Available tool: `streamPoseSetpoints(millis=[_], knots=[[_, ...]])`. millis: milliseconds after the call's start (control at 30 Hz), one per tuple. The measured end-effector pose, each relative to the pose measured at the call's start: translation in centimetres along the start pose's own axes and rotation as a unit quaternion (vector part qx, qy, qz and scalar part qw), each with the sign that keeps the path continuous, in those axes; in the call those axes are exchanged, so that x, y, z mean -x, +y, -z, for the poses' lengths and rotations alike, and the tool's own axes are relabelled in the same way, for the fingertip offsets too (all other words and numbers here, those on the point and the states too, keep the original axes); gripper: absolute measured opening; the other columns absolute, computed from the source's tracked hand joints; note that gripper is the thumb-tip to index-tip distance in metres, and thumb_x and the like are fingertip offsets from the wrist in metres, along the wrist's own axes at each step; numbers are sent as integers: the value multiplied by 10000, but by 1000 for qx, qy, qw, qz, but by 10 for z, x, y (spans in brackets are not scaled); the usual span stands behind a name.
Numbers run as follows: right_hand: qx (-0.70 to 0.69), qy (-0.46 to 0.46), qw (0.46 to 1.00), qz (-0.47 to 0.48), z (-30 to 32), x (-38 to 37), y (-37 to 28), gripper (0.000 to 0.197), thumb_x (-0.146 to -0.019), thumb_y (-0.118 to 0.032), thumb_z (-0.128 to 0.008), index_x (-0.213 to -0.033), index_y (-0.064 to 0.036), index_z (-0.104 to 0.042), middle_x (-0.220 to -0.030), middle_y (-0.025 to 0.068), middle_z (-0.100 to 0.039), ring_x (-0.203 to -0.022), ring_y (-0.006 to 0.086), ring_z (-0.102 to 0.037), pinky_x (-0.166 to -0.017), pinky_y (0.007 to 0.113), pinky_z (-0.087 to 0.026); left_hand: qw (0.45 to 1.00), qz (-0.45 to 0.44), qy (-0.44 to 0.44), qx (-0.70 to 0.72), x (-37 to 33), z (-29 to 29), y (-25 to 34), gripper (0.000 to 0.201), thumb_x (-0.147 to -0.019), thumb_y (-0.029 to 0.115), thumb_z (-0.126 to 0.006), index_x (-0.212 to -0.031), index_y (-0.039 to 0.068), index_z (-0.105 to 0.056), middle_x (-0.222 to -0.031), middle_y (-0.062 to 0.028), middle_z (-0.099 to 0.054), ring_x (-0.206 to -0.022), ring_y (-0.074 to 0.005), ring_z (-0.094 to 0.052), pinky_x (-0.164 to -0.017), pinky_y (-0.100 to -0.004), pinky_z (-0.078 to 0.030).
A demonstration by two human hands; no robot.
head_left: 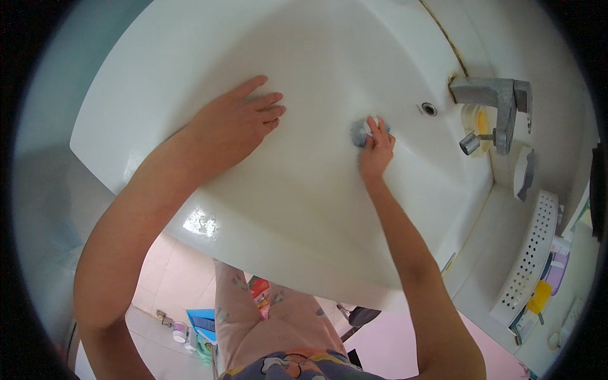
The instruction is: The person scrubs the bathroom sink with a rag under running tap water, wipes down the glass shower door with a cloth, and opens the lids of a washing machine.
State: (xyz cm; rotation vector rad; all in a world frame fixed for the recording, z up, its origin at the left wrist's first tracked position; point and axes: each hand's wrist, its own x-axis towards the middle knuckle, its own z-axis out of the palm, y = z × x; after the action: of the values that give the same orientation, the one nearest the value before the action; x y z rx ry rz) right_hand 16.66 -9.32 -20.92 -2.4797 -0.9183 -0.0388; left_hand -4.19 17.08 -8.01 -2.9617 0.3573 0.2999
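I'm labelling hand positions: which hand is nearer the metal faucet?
Right. The right hand, holding a grey pad in the basin, is left of the faucet in the picture; the left hand is much farther left.

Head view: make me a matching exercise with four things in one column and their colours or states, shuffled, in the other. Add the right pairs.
Things
1. Left hand
2. Right hand
3. Tap
4. Storage basket

Colours and states
A. White, with rows of small holes
B. Pressing a grey scrubber against the inside of the white sink
C. Grey metal
D. Fingers slightly spread, nothing visible in its grip

Right pairs: 1-D, 2-B, 3-C, 4-A
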Motion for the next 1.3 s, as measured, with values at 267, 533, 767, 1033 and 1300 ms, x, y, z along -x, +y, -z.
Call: streamPoseSetpoints(millis=[267, 533, 767, 1033, 1300], knots=[[-151, -158, 966, 142, -16, 47, -118, 396, -850, 20, -511, -1217, -113, -578, -1307, 136, -520, -1007, 311, -513, -916, 367, -421, 998, -21, -54, 18, 1, -2, -6, 412, -862, 201, -541, -1264, 112, -535, -1379, 9, -456, -1322, -146, -343, -1156, -367, -177], [-229, 50, 971, -41, -41, -64, -99, 462, -805, 37, -594, -1221, -161, -584, -1287, 114, -477, -1144, 272, -492, -965, 358, -423, 995, -28, -94, -33, 2, 45, -31, 410, -827, 85, -526, -1236, 68, -544, -1344, -40, -469, -1249, -193, -423, -1076, -324, -340], [-281, -185, 926, 170, -26, 25, -129, 488, -786, -7, -621, -1218, -231, -593, -1234, 74, -522, -1112, 251, -513, -955, 352, -449, 990, 47, 100, 89, 11, 37, -53, 411, -768, 2, -578, -1177, 40, -571, -1287, -70, -506, -1204, -249, -459, -1029, -343, -405], [-167, -193, 951, 176, 2, 42, -45, 465, -791, 36, -586, -1197, -188, -612, -1231, 84, -534, -1075, 262, -523, -950, 372, -456, 983, 89, 74, 144, 11, 46, -49, 428, -736, -53, -587, -1147, 65, -585, -1217, -41, -546, -1163, -253, -487, -1018, -348, -419], [-226, -214, 923, 226, -9, 36, -80, 505, -781, 81, -562, -1191, -208, -616, -1169, 71, -550, -1055, 267, -523, -955, 358, -455, 980, 89, 77, 159, 12, 41, -56, 418, -730, -51, -607, -1129, 74, -593, -1192, -25, -554, -1139, -241, -499, -1001, -335, -435]])
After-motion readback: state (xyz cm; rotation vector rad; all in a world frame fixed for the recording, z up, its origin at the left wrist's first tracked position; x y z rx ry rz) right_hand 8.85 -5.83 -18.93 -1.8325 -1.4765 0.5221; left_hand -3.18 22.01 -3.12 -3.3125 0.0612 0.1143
